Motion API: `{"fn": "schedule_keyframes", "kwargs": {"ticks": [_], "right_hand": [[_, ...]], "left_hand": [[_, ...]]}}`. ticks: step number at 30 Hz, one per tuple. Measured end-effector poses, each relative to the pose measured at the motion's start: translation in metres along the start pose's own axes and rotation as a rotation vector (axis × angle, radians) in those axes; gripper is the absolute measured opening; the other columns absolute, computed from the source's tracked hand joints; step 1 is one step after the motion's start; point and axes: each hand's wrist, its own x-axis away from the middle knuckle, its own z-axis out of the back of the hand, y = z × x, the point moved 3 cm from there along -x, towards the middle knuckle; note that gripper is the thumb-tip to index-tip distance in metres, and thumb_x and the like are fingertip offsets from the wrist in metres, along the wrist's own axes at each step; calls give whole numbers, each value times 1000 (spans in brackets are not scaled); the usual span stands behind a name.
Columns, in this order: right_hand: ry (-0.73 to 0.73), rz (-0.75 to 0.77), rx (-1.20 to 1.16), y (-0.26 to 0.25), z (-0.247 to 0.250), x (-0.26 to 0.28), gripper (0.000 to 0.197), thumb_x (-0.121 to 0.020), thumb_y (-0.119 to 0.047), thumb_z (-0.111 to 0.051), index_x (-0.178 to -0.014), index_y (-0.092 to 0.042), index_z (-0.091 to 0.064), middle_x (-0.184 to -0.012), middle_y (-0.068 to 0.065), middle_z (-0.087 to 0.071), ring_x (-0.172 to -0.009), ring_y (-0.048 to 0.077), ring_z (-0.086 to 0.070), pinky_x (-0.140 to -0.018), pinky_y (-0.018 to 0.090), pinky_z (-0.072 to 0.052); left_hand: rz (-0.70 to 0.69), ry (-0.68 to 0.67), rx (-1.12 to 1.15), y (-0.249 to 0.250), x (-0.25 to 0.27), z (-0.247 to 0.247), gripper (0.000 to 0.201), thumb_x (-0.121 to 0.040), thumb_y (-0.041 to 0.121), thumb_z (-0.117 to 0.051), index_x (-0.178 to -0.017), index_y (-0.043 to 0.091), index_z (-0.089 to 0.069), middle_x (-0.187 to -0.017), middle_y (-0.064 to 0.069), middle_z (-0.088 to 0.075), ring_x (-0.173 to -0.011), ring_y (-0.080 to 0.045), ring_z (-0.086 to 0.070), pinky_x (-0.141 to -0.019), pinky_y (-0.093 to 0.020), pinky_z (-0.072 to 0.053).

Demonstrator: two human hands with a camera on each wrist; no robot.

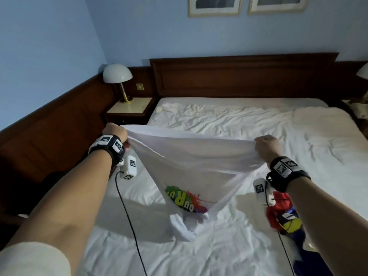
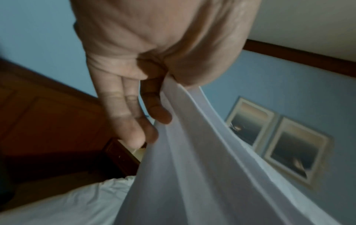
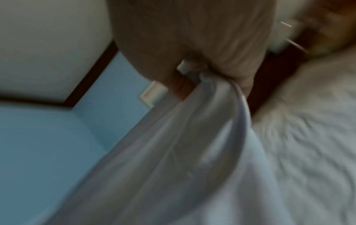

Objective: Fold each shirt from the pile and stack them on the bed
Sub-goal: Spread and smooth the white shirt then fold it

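Note:
A white shirt (image 1: 191, 156) with a green, yellow and red print (image 1: 184, 202) hangs stretched between both hands above the bed (image 1: 258, 120). Its lower end droops onto the sheet. My left hand (image 1: 116, 133) pinches one corner of the hem; in the left wrist view the thumb clamps the white shirt (image 2: 192, 159) against the fingers (image 2: 134, 121). My right hand (image 1: 265, 145) grips the other corner, and the blurred right wrist view shows the white shirt (image 3: 192, 144) bunched in the closed right hand (image 3: 200, 64). A pile of red, blue and yellow shirts (image 1: 284, 216) lies under my right forearm.
A nightstand (image 1: 129, 108) with a white dome lamp (image 1: 117, 76) stands left of the bed, by the dark wood headboard (image 1: 239, 76). Two framed pictures (image 1: 247, 5) hang above. Black cables (image 1: 127, 212) trail from the wrist cameras over the rumpled sheet.

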Motion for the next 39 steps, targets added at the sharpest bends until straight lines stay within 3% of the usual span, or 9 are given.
{"fn": "schedule_keyframes", "kwargs": {"ticks": [4, 8, 14, 20, 24, 27, 29, 34, 39], "right_hand": [[-24, 128, 276, -13, 20, -12, 22, -84, -2, -55, -91, 8, -72, -93, 30, -67, -98, 45, -61, -83, 41, -50], [66, -78, 116, -14, 40, -41, 20, -89, -1, -68, -75, 10, -59, -72, 22, -61, -56, 37, -69, -51, 55, -60], [63, -239, -631, -45, 26, -85, 30, -89, 19, -47, -70, -3, -55, -80, 19, -59, -50, 21, -58, -40, 24, -49], [164, -262, -623, -52, 13, -154, 12, -95, 5, -53, -89, -2, -61, -74, 16, -56, -56, 23, -54, -36, 25, -50], [39, -261, -655, -55, -4, -200, 31, -101, 9, -37, -128, 4, -52, -117, 24, -58, -88, 35, -66, -53, 39, -61], [138, -146, -664, -70, -13, -227, 39, -97, 13, -36, -130, 2, -54, -129, 23, -56, -113, 40, -61, -62, 35, -63], [205, -83, -690, -79, -15, -242, 38, -94, 12, -40, -119, -5, -63, -127, 23, -59, -113, 38, -63, -62, 34, -64], [327, 66, -667, -106, 3, -269, 28, -92, 9, -58, -110, -8, -71, -104, 7, -69, -98, 23, -71, -69, 29, -64], [393, 169, -592, -111, 18, -262, 31, -87, 12, -62, -101, -12, -74, -101, 7, -72, -91, 17, -73, -74, 30, -63]], "left_hand": [[131, -32, 297, 27, 8, 14, 12, -102, 5, -52, -106, 1, -63, -87, -24, -63, -68, -40, -64, -71, -58, -60], [107, -84, 392, 47, -12, 2, 22, -103, 2, -46, -118, -2, -61, -99, -28, -66, -71, -38, -65, -71, -52, -62], [112, -102, 472, 74, -56, -37, 35, -94, 11, -68, -127, 2, -64, -103, -23, -68, -82, -38, -67, -83, -58, -60], [65, -137, 539, 113, -101, -83, 33, -94, -3, -41, -107, 7, -70, -93, -24, -70, -75, -39, -72, -76, -58, -61], [11, -203, 561, 149, -107, -121, 29, -98, -6, -46, -93, 11, -68, -99, -18, -62, -87, -36, -62, -82, -59, -58], [-54, -193, 553, 166, -123, -148, 35, -96, -2, -45, -105, 15, -75, -105, -15, -66, -82, -33, -64, -71, -48, -61], [-114, -162, 530, 175, -134, -159, 45, -93, 0, -40, -113, 18, -76, -108, -13, -69, -84, -33, -65, -61, -38, -58], [-298, -109, 535, 196, -148, -158, 57, -84, 3, -33, -116, 24, -76, -120, -6, -71, -110, -34, -65, -100, -49, -55], [-383, -76, 601, 192, -146, -141, 63, -83, -5, -31, -117, 23, -75, -121, -4, -69, -110, -28, -63, -102, -42, -54]]}}
